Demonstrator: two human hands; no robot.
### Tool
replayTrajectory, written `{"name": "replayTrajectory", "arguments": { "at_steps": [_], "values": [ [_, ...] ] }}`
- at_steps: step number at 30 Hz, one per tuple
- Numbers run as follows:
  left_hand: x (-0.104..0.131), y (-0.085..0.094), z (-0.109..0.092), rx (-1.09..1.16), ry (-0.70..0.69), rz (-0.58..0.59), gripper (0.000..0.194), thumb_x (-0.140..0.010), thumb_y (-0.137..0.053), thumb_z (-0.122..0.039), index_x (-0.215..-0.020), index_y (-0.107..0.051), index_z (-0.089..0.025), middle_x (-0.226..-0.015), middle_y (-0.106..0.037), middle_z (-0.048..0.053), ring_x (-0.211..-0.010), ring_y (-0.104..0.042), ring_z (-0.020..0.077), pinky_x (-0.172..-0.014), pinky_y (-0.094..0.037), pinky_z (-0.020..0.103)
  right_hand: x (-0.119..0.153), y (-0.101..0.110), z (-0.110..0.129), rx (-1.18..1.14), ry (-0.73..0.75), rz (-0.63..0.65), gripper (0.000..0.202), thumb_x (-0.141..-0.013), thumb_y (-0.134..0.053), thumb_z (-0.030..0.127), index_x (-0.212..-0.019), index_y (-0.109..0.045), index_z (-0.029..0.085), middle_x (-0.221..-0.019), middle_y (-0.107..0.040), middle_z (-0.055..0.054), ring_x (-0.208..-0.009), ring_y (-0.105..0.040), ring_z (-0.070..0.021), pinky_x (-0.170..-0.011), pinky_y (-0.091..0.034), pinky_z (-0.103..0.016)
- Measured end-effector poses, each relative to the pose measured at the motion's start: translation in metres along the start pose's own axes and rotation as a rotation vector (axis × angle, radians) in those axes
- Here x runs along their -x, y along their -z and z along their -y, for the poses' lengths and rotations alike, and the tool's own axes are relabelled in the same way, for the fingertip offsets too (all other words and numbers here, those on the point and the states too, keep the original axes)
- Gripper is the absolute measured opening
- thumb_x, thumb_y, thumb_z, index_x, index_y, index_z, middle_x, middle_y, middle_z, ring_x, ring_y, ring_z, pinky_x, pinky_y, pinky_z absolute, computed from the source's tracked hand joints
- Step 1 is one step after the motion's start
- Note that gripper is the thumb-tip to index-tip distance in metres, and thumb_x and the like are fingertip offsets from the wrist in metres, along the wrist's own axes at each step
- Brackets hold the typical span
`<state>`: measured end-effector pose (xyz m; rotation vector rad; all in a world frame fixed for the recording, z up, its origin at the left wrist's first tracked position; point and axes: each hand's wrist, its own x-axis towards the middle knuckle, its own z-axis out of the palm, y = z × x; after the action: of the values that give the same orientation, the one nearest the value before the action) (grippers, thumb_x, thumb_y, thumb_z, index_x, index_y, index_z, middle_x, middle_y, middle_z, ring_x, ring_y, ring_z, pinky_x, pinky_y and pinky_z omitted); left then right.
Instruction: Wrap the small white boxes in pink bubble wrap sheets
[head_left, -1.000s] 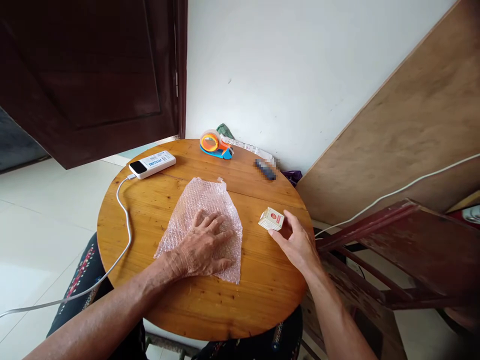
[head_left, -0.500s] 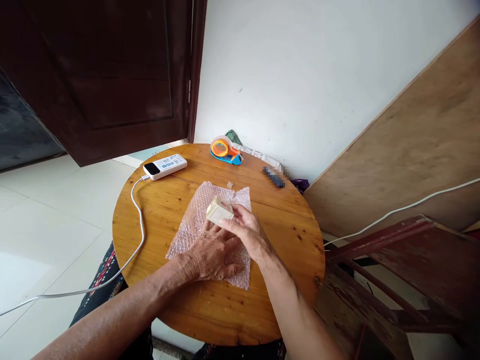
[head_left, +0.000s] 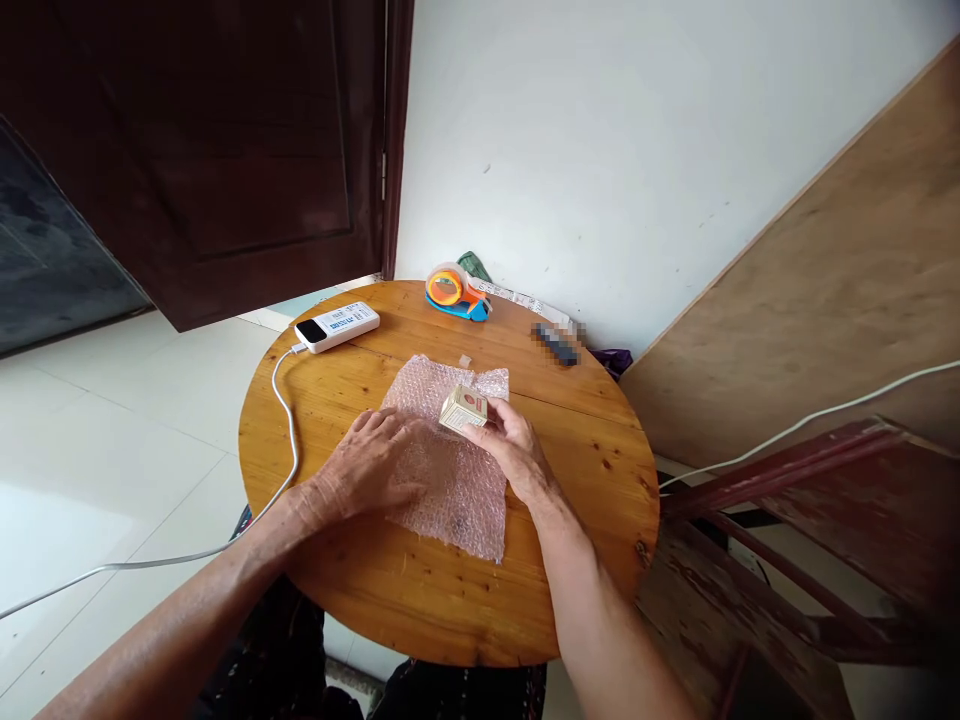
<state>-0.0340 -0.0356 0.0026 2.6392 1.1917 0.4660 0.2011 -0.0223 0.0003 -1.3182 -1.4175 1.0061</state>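
A small cream-coloured box (head_left: 463, 408) with reddish print is gripped at its right side by my right hand (head_left: 517, 447), thumb in front and fingers behind. The box is tilted over a sheet of bubble wrap (head_left: 457, 490) spread on the round wooden table (head_left: 420, 620). My left hand (head_left: 373, 458) lies palm down over the left edge of the sheet, fingers stretched out and holding nothing.
A white power bank (head_left: 341, 326) with a cable (head_left: 289, 420) sits at the back left. An orange and blue tape dispenser (head_left: 456, 292) stands at the back, near a blurred dark object (head_left: 555, 344). A wooden chair (head_left: 810, 490) is at the right.
My left hand has slid left from the middle of the bubble wrap to its left edge. My right hand has turned the box, so its printed top shows more.
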Motion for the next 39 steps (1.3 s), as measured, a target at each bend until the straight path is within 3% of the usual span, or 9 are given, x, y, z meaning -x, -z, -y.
{"name": "replayTrajectory", "arguments": {
  "at_steps": [5, 10, 25, 28, 32, 36, 39],
  "values": [
    [0.01, -0.018, 0.007, 0.05, 0.033, -0.113, 0.081, -0.079, -0.069, -0.055, -0.144, -0.04, -0.017, -0.147, -0.05, 0.018, -0.139, -0.041, 0.0364, -0.117, -0.027, 0.058, 0.008, -0.004, 0.002, 0.205, 0.181, 0.091, 0.045, -0.072, -0.072, 0.032, -0.115, -0.061, 0.021, -0.125, -0.067, -0.01, -0.116, -0.063, -0.0267, -0.103, -0.047, -0.045],
    [0.01, -0.019, 0.006, 0.073, 0.021, -0.12, 0.084, -0.078, -0.069, -0.054, -0.147, -0.036, -0.02, -0.147, -0.05, 0.015, -0.139, -0.041, 0.035, -0.118, -0.026, 0.057, 0.015, -0.012, 0.003, 0.523, 0.252, 0.123, 0.05, -0.068, -0.066, 0.015, -0.117, -0.059, 0.022, -0.124, -0.064, -0.011, -0.12, -0.059, -0.0284, -0.105, -0.045, -0.047],
    [0.014, -0.01, 0.005, 0.119, 0.012, -0.132, 0.078, -0.082, -0.066, -0.055, -0.147, -0.038, -0.023, -0.149, -0.048, 0.014, -0.139, -0.041, 0.0343, -0.116, -0.03, 0.055, 0.016, -0.012, 0.005, 0.536, 0.233, 0.096, 0.038, -0.072, -0.067, 0.022, -0.109, -0.059, 0.024, -0.124, -0.065, -0.009, -0.116, -0.061, -0.0275, -0.101, -0.047, -0.044],
    [0.027, 0.002, -0.002, 0.108, 0.007, -0.134, 0.059, -0.084, -0.066, -0.048, -0.136, -0.05, -0.024, -0.144, -0.052, 0.013, -0.137, -0.043, 0.0344, -0.114, -0.032, 0.057, 0.016, -0.012, 0.005, 0.525, 0.236, 0.109, 0.039, -0.072, -0.068, 0.02, -0.109, -0.058, 0.025, -0.119, -0.066, -0.008, -0.113, -0.062, -0.0276, -0.099, -0.049, -0.045],
    [0.041, 0.014, -0.014, 0.032, -0.083, -0.08, 0.032, -0.08, -0.063, -0.021, -0.112, -0.063, -0.026, -0.125, -0.065, 0.006, -0.13, -0.05, 0.0299, -0.118, -0.026, 0.058, 0.017, -0.011, 0.005, 0.534, 0.25, 0.135, 0.042, -0.073, -0.069, 0.019, -0.113, -0.057, 0.025, -0.116, -0.066, -0.008, -0.112, -0.062, -0.0281, -0.098, -0.05, -0.045],
    [0.041, 0.012, -0.02, -0.015, -0.139, -0.018, 0.018, -0.081, -0.055, -0.01, -0.088, -0.064, -0.024, -0.116, -0.069, 0.003, -0.124, -0.055, 0.0266, -0.116, -0.029, 0.058, 0.019, -0.009, 0.009, 0.521, 0.214, 0.162, 0.054, -0.074, -0.068, 0.02, -0.126, -0.053, 0.023, -0.125, -0.063, -0.011, -0.117, -0.06, -0.0285, -0.102, -0.048, -0.047],
    [0.037, 0.006, -0.02, -0.019, -0.178, -0.028, 0.02, -0.081, -0.052, -0.006, -0.083, -0.063, -0.023, -0.114, -0.07, 0.003, -0.119, -0.058, 0.0242, -0.116, -0.031, 0.055, 0.02, -0.006, 0.013, 0.458, 0.18, 0.174, 0.059, -0.079, -0.066, 0.027, -0.135, -0.05, 0.024, -0.138, -0.058, -0.013, -0.127, -0.055, -0.03, -0.108, -0.043, -0.052]
  ]
}}
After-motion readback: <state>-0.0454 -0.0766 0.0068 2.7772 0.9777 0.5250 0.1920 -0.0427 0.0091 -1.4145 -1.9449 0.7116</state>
